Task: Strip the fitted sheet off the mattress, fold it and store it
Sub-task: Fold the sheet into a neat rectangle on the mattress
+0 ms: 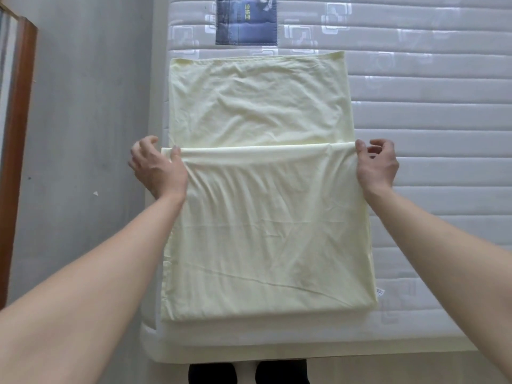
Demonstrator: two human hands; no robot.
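A pale yellow sheet (263, 217) lies on the bare white mattress (429, 162), near its left edge and reaching almost to the near edge. It is already folded into a long rectangle. The near part of it is lifted and turned over toward the far part, so a rounded fold line runs across the middle, between the two hands.

The left hand (159, 167) holds the left end of this fold. Its grip is closed on the cloth: the thumb presses on top and the other fingers are curled at the edge. The right hand (376, 164) holds the right end in the same way, the thumb on the cloth and the fingers curled beside it. Both forearms are bare and stretched forward.

A small white tag (379, 292) shows at the right edge of the sheet, near the front corner. A dark blue label (246, 20) is sewn on the mattress, just beyond the far end of the sheet. On the left there is a grey floor (83, 134) and a brown wooden frame (16, 151).
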